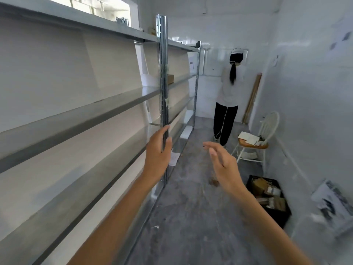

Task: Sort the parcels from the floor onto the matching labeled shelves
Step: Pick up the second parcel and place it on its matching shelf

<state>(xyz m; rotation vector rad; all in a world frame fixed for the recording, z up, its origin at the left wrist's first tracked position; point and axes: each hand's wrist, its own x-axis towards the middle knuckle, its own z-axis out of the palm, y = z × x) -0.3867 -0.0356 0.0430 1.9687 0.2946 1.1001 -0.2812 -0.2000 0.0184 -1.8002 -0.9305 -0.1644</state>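
Grey metal shelves [80, 113] run along the left wall, their near bays bare. My left hand [158, 152] is held up in front of the shelf's upright post [163, 77], fingers apart, holding nothing. My right hand [222, 165] floats over the aisle floor, fingers spread and empty. A black crate [286, 217] with several brown parcels [271, 196] in it sits on the floor at the right wall. One brown box [170, 79] rests on a far shelf. A white label [174, 159] hangs low on the shelf near my left hand.
Another person [228, 96] stands at the far end of the narrow aisle, back turned. A white chair [256, 142] with papers on its seat stands against the right wall. Wooden strips [252, 98] lean in the far corner. The concrete floor [191, 217] runs between shelves and wall.
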